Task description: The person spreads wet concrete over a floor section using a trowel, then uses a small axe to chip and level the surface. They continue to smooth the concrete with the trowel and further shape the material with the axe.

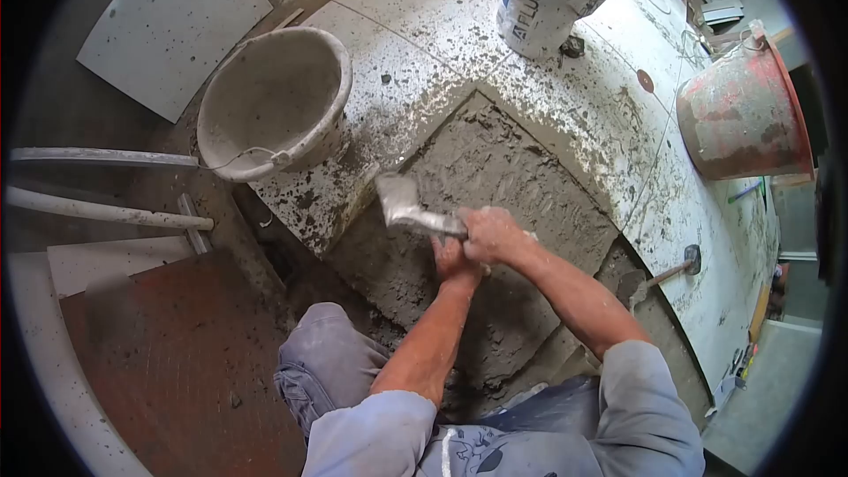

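Observation:
Both of my hands are close together over a bed of wet grey mortar [503, 168] laid in a square recess of the floor. My right hand [495, 234] is closed round the handle of a metal trowel [408, 205]. The trowel's blade points up and left, near the recess's left edge, and is slightly blurred. My left hand [455, 258] is just below the right, near the handle's end; its fingers are partly hidden by the right hand. White tiles [406, 26] splashed with mortar border the recess.
A grey bucket [305, 155] stands at the upper left, a mortar-stained red bucket [738, 115] at the right. A white bag [539, 9] is at the top. A mallet [676, 272] lies right of the recess. Loose tile [177, 26] and pipes [106, 157] are on the left.

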Action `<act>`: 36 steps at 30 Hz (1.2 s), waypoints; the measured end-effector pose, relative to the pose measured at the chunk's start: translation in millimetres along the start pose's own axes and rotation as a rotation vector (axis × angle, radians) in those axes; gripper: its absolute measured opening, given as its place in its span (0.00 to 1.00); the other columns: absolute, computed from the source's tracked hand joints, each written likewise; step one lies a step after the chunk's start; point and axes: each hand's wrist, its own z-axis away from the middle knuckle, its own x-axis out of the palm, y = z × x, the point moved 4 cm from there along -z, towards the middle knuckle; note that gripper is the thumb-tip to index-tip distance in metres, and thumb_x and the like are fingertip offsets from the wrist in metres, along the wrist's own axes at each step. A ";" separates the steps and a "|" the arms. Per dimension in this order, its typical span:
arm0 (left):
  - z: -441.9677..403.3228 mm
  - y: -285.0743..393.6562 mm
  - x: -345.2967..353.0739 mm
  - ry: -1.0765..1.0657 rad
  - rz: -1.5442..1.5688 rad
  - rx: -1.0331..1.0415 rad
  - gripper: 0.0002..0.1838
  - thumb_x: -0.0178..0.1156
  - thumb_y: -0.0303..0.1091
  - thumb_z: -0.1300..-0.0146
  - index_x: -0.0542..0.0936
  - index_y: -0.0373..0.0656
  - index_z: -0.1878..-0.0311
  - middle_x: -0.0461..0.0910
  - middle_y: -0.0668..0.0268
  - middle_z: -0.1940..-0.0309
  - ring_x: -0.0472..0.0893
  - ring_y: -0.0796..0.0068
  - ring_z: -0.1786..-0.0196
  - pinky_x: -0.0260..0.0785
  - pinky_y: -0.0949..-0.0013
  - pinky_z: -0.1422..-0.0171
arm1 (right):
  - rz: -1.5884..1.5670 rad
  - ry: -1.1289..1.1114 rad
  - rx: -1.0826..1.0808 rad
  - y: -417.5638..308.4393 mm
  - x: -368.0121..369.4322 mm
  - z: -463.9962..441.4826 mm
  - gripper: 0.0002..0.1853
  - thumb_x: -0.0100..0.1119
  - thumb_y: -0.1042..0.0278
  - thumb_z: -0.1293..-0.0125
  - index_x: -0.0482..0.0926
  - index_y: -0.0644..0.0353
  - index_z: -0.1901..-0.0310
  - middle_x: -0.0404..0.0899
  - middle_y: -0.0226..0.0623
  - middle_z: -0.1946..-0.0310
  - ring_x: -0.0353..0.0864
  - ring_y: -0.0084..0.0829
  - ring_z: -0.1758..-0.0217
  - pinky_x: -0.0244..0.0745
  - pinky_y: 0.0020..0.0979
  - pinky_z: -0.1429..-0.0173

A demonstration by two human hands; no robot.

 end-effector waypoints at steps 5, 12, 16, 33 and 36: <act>10.7 30.2 -74.1 -0.191 -0.211 0.019 0.48 0.72 0.54 0.55 0.64 0.46 0.31 0.58 0.60 0.28 0.52 0.60 0.24 0.33 0.40 0.22 | -0.129 0.066 0.245 41.0 24.5 -36.8 0.13 0.55 0.64 0.49 0.81 0.64 0.69 0.82 0.59 0.63 0.82 0.54 0.57 0.76 0.48 0.50; 10.4 20.5 -58.7 -0.104 -0.109 0.037 0.48 0.73 0.53 0.58 0.67 0.47 0.32 0.65 0.63 0.32 0.54 0.61 0.25 0.31 0.38 0.22 | 0.030 -0.099 0.047 2.3 12.2 3.6 0.14 0.55 0.63 0.48 0.81 0.65 0.66 0.82 0.57 0.62 0.82 0.54 0.55 0.77 0.47 0.49; 5.9 19.6 -48.3 -0.152 -0.165 0.021 0.38 0.67 0.52 0.49 0.70 0.52 0.34 0.67 0.63 0.34 0.60 0.63 0.28 0.33 0.41 0.22 | -0.054 -0.127 0.175 3.7 31.2 -11.5 0.19 0.53 0.59 0.43 0.78 0.66 0.57 0.81 0.57 0.63 0.82 0.53 0.55 0.76 0.48 0.48; 15.3 21.6 -62.8 -0.244 -0.094 -0.029 0.36 0.70 0.50 0.53 0.74 0.50 0.39 0.71 0.65 0.37 0.65 0.65 0.31 0.39 0.41 0.23 | 0.193 -0.250 -0.013 -16.9 18.3 -19.5 0.15 0.57 0.65 0.49 0.85 0.62 0.62 0.84 0.49 0.61 0.85 0.46 0.55 0.79 0.41 0.49; 8.2 28.5 -71.1 -0.224 -0.138 0.015 0.44 0.74 0.52 0.58 0.70 0.51 0.35 0.65 0.65 0.32 0.58 0.65 0.26 0.33 0.37 0.23 | 0.224 -0.086 0.066 13.1 3.0 -32.4 0.16 0.57 0.64 0.47 0.85 0.63 0.60 0.84 0.50 0.60 0.84 0.46 0.54 0.79 0.41 0.49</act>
